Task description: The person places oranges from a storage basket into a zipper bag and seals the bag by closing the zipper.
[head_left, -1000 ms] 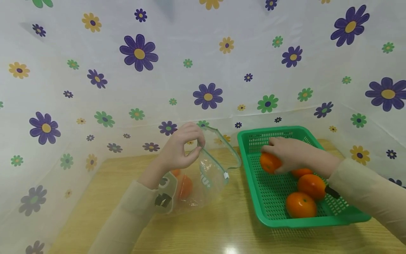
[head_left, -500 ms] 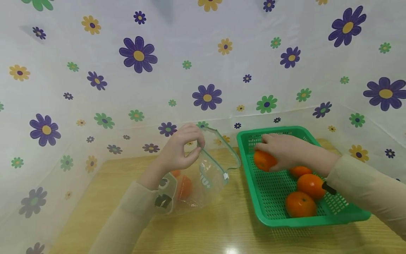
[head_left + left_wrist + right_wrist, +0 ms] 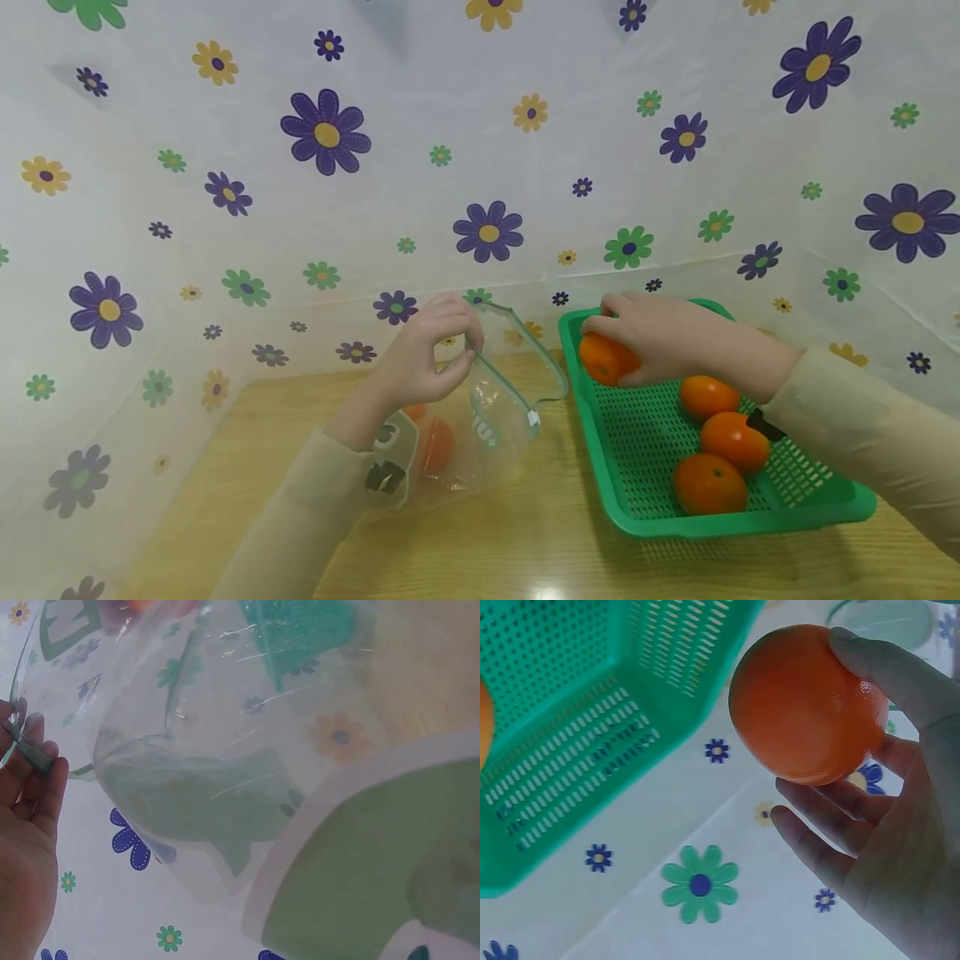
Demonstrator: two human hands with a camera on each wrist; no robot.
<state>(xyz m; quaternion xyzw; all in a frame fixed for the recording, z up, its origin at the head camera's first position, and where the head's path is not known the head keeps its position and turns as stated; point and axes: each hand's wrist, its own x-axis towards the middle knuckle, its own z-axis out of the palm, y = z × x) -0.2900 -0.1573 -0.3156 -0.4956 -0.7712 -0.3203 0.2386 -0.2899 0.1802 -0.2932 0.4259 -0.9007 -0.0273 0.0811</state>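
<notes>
My left hand [image 3: 435,354] pinches the rim of a clear zip bag [image 3: 487,450] with a slider, holding its mouth open. Inside the bag, an orange [image 3: 437,446] and part of another show through the plastic. The left wrist view shows the fingers on the bag's green-edged rim, beside a printed green pattern. My right hand [image 3: 667,337] grips a whole orange [image 3: 606,360] between thumb and fingers, above the far left of the green basket [image 3: 611,508]. In the right wrist view the held orange [image 3: 806,705] is clear of the basket wall.
Several oranges lie in the basket, among them a front orange [image 3: 709,485], a middle orange [image 3: 735,442] and a rear orange [image 3: 708,397]. Basket and bag rest on a wooden table [image 3: 480,550]. A flower-print sheet [image 3: 405,183] stands behind and at the sides.
My right hand has lifted the orange and carried it left, toward the basket's far left rim. The left hand and the bag have barely moved.
</notes>
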